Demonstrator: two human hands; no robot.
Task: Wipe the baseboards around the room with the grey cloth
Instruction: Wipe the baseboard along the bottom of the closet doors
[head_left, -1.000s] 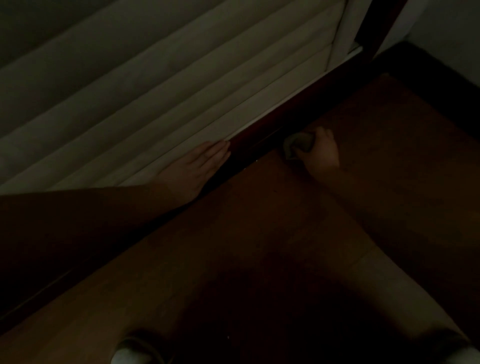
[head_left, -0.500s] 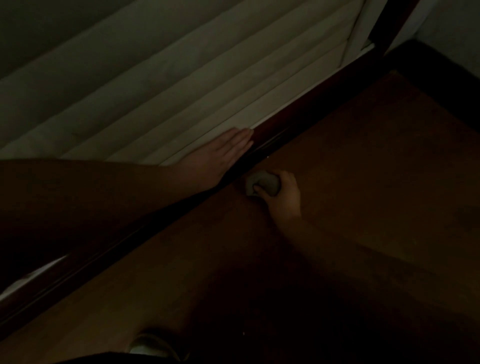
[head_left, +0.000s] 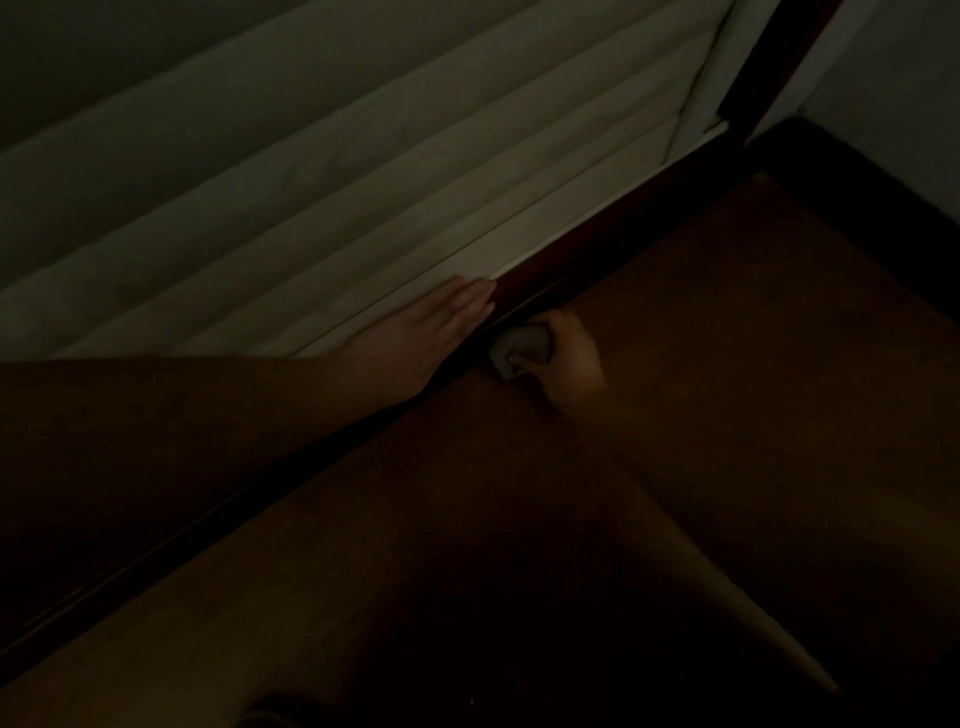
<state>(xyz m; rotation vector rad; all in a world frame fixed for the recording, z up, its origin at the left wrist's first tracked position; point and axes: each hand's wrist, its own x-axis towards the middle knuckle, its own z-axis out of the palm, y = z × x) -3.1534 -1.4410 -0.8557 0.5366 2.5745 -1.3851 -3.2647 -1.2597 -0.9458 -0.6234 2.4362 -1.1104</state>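
Dim room, low light throughout; detail in the near corner of the view is lost to shadow.

Floor (head_left: 753, 389): brown wood boards, running from the lower left up to the right-hand corner.

Curtain (head_left: 322, 171): pale, pleated, hanging to just above the dark baseboard (head_left: 597, 249), which runs diagonally from the lower left to the upper right. A second dark baseboard (head_left: 872, 176) meets it at the corner on the right.

Left hand (head_left: 415, 338): flat, fingers straight and together, pressed against the bottom hem of the curtain, fingertips at the baseboard's top edge. Held the same flat way as half a second ago, at much the same place on the hem.

Right hand (head_left: 563, 358): fingers curled round the grey cloth (head_left: 522, 351), which is bunched into a wad and pressed to the foot of the baseboard, where it meets the floor. The cloth sits just below and right of the left fingertips.

Change: a second ago the cloth was further along the baseboard toward the corner, clear of the left hand; half a second ago it had been drawn back beside the left hand, and it lies in nearly that same spot now.
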